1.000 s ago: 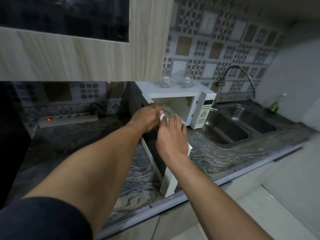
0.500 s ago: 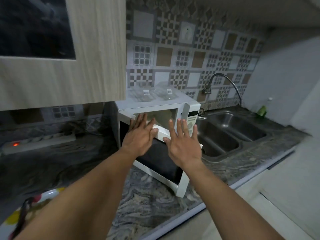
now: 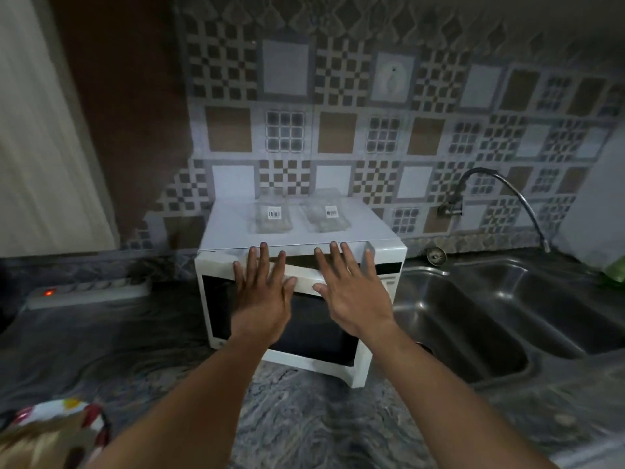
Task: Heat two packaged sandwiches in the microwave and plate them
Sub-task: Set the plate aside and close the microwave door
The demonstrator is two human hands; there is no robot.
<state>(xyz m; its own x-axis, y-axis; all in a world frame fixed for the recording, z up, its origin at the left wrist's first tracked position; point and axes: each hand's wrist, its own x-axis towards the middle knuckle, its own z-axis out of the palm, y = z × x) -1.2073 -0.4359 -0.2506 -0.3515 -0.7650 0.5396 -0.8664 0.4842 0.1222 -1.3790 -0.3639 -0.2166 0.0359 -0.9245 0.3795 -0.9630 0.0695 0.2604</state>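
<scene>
Since last frame microwave door [image 3: 314, 336] swung nearly shut; left hand [image 3: 262, 299], right hand [image 3: 351, 299] flat on it, fingers spread. Control panel [image 3: 392, 269] part-hidden.

Head-worn camera looks forward and down, close over the countertop [image 3: 338, 428].

White power strip [image 3: 91, 292] with red light on the marbled desk [image 3: 321, 418], 2-bowl steel sink [image 3: 449, 319] at right, curved faucet [image 3: 451, 206] above it, patterned wall tiles [image 3: 338, 130]
</scene>
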